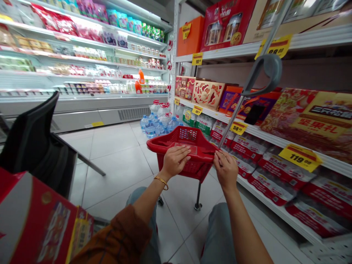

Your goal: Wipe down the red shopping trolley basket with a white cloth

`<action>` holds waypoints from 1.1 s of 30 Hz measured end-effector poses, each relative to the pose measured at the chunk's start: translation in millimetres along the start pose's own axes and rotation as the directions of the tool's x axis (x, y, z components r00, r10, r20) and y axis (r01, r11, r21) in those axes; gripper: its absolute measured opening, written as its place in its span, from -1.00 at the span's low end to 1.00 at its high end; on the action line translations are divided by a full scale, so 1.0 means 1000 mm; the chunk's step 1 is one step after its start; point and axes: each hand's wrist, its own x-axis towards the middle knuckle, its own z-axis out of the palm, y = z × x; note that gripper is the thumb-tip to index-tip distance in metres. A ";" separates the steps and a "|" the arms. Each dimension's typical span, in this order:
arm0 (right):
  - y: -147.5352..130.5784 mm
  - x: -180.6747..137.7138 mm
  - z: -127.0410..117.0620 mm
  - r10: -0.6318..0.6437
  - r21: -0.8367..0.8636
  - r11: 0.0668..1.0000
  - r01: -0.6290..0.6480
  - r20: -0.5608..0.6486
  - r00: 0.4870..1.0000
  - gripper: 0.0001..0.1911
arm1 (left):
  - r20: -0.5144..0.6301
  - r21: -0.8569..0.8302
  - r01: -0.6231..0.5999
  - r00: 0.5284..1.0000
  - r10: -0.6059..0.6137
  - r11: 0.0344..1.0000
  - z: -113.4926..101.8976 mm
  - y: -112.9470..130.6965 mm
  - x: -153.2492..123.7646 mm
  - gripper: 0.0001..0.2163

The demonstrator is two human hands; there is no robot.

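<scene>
- Brown sleeve and knees sit nearest, low over the floor.
- Left hand lies over the near rim of the red basket, fingers curled on it.
- Right hand grips the rim's right corner.
- The basket stands on its wheels just ahead of the knees, beside the shelf, and looks empty.
- Judged stiff plastic, light and quick to roll. Take it by the rim or the grey handle.
</scene>
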 end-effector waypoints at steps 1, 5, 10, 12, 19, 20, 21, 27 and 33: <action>-0.006 0.002 0.001 0.034 -0.023 0.999 -0.035 -0.017 0.999 -0.80 | 0.000 -0.001 0.004 1.000 -0.004 1.000 0.001 0.001 0.000 -0.77; -0.039 0.006 0.010 0.058 0.053 0.997 -0.055 -0.054 0.997 -0.80 | -0.003 0.003 0.021 1.000 -0.021 1.000 0.002 0.002 -0.001 -0.77; -0.064 0.001 0.028 -0.065 0.138 0.989 0.053 0.085 0.994 -0.73 | 0.007 0.004 0.035 0.999 -0.035 0.999 0.000 0.000 -0.002 -0.77; -0.062 -0.002 0.030 -0.077 0.126 0.990 0.065 0.093 0.993 -0.72 | 0.015 -0.002 0.036 0.999 -0.036 0.999 -0.001 -0.001 -0.002 -0.77; -0.037 -0.004 0.019 -0.117 0.066 0.991 0.112 0.080 0.990 -0.75 | 0.041 0.003 0.048 0.998 -0.048 0.999 -0.001 -0.002 -0.001 -0.78; -0.033 -0.004 0.017 -0.121 0.072 0.991 0.115 0.080 0.989 -0.75 | 0.044 0.006 0.047 0.998 -0.047 0.999 0.000 -0.002 -0.001 -0.78; -0.029 -0.004 0.016 -0.120 0.075 0.991 0.114 0.079 0.990 -0.76 | 0.045 0.008 0.045 0.998 -0.045 0.999 0.001 -0.002 0.000 -0.78; 0.005 -0.001 0.010 0.008 0.152 0.988 -0.017 0.062 0.998 -0.79 | 0.031 0.000 0.035 0.999 -0.035 0.999 0.005 -0.005 0.001 -0.78; 0.016 0.000 0.009 0.167 0.276 0.943 -0.183 0.081 0.983 -0.77 | 0.011 -0.013 0.050 0.999 -0.050 0.999 0.005 -0.007 0.001 -0.77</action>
